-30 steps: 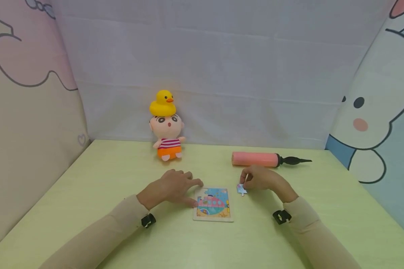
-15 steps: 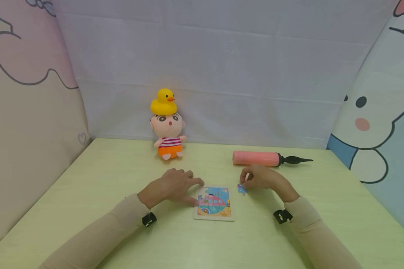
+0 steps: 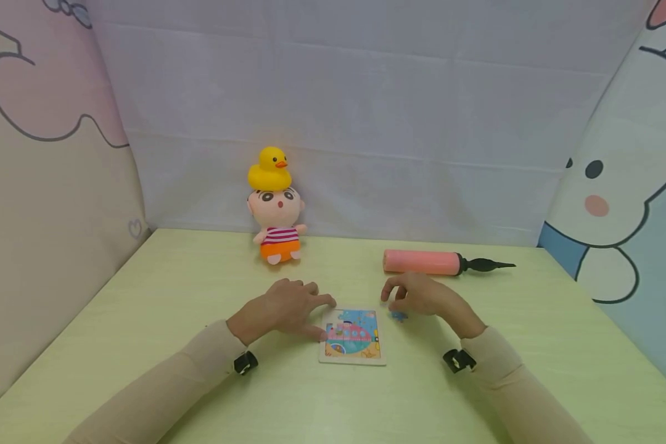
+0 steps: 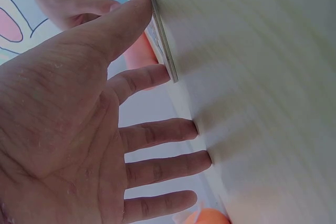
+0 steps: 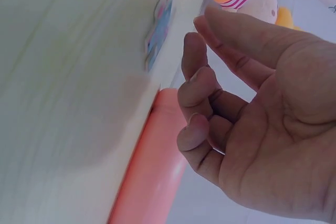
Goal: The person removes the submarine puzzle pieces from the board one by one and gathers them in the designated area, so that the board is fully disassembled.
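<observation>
A square jigsaw puzzle board (image 3: 353,361) with a pink and teal submarine picture lies on the table, an unfilled gap toward its upper left. Along its left edge rests my left hand (image 3: 283,310), thumb on the near part and index finger at the far corner, fingers spread and fairly straight. A blue puzzle piece (image 5: 159,36) lies flat on the table to the right of the board. Just above that piece hovers my right hand (image 3: 419,294), fingers loosely bent, nothing held; the right wrist view shows space between fingertips and piece.
Behind my right hand lies a pink hand pump (image 3: 422,262) with a black nozzle. Farther back on the left, a plush doll (image 3: 280,237) sits with a yellow rubber duck (image 3: 269,172) on its head. A pale cloth wall (image 3: 338,123) closes off the back.
The puzzle piece, pale side up at first, was turned to its blue patterned side in my right hand. That hand has let go and shifted slightly left. My left hand stays put.
</observation>
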`<state>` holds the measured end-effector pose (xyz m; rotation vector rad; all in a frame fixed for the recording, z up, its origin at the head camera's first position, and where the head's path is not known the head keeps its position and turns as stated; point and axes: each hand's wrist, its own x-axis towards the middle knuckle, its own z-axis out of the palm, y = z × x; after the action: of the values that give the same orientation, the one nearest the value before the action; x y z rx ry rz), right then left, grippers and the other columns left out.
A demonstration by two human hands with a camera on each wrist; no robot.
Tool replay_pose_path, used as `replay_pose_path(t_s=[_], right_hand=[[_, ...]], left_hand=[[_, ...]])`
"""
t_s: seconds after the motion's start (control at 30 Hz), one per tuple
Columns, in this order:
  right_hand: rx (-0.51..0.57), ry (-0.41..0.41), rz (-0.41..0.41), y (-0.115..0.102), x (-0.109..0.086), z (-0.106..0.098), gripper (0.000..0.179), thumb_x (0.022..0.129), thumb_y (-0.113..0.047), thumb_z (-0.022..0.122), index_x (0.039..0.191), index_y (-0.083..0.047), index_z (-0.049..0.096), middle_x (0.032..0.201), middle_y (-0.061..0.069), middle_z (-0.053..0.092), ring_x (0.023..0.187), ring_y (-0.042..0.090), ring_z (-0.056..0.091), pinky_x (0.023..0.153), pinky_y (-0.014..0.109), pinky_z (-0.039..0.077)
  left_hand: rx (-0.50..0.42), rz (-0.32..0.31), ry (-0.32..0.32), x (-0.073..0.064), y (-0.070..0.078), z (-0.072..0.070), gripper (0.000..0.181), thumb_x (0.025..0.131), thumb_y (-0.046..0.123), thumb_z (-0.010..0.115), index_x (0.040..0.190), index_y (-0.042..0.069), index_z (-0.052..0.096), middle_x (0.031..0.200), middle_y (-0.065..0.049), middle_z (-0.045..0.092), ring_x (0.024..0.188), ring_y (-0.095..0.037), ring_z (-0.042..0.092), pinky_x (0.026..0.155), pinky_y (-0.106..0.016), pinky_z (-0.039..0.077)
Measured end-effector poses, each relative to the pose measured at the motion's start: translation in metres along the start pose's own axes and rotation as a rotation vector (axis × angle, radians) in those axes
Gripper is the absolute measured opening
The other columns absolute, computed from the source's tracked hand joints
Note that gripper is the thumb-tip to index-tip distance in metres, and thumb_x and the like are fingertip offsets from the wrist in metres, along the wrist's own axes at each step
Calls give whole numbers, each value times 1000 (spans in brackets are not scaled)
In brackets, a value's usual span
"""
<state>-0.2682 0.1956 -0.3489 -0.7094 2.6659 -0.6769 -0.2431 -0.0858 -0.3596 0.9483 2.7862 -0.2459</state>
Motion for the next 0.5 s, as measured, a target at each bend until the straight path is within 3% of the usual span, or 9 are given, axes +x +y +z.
replay_pose_path(t_s=[0.5], right_hand=[[-1,-83,23,-26,10,16,15,92,-11,72,107,-15,70,85,2,63,65,14,56,56,29,48]], left_hand=[[-11,-3,8,-1,2,-1,61,86,66,64,140,38,53,118,-1,62,92,-21,60,80,-36,49]])
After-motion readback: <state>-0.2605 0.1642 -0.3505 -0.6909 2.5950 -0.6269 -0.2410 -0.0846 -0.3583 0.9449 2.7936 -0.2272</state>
